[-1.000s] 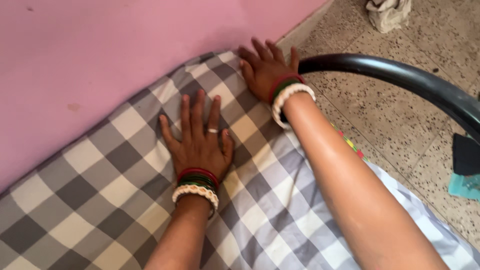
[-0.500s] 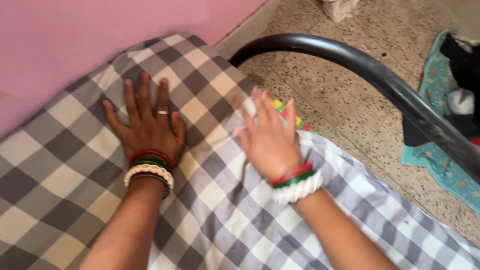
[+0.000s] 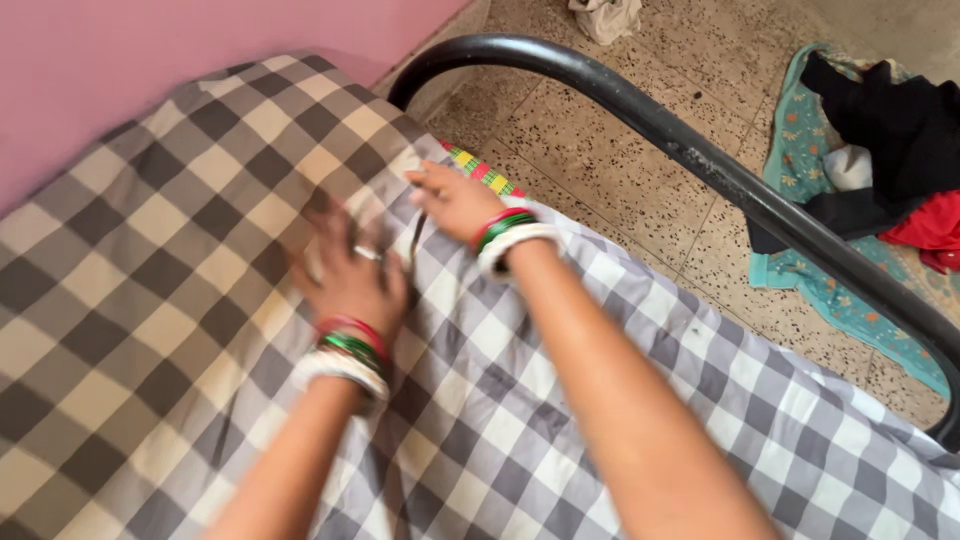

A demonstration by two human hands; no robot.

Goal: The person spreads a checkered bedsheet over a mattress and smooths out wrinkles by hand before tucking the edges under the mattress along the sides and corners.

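Both hands lie flat and open on the checked sheet [image 3: 150, 260]; the right hand [image 3: 455, 200] is nearer its edge along the black bed rail [image 3: 700, 160], the left hand [image 3: 350, 275] just behind, blurred

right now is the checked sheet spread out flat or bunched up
Mostly spread: the checked sheet covers the mattress, with wrinkles near the left hand and right hand resting on it.

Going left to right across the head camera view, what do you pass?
Pink wall → checked bedsheet → left hand → right hand → black metal bed rail → pile of clothes on the floor.
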